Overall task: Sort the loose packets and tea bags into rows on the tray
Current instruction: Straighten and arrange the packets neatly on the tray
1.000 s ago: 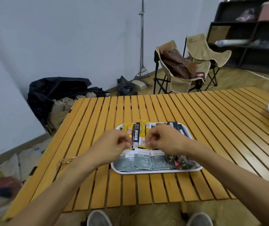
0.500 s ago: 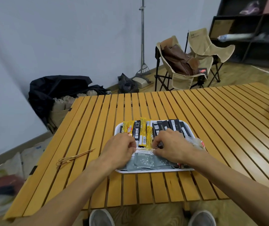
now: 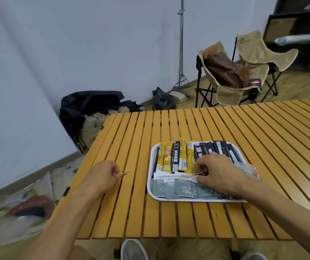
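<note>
left hand [image 3: 101, 176] off the tray over the slatted table [image 3: 263, 132] pinching a thin stick [image 3: 123, 173], right hand [image 3: 218, 171] curled on the white tray [image 3: 150, 186] pinching another thin stick [image 3: 189, 176] above the grey tea bags [image 3: 180, 188], yellow and black packets [image 3: 176, 158] rowed behind.

- Left hand [image 3: 101, 176]: held to the left of the tray [image 3: 150, 184], over the slatted table [image 3: 131, 212]. Fingers curled; fingertips pinch a thin yellow strip [image 3: 123, 174] that projects to the right.
- Left forearm: bare, runs from the lower left corner up to the wrist.
- Right hand [image 3: 217, 172]: over the tray, palm down, knuckles up. Fingers curled down onto the packets [image 3: 180, 188]; fingertips pinch a thin yellow band [image 3: 189, 176] at the hand's left edge.
- Right forearm: bare, enters from the lower right, crossing the tray's near right corner.
- The hands are well apart.
</note>
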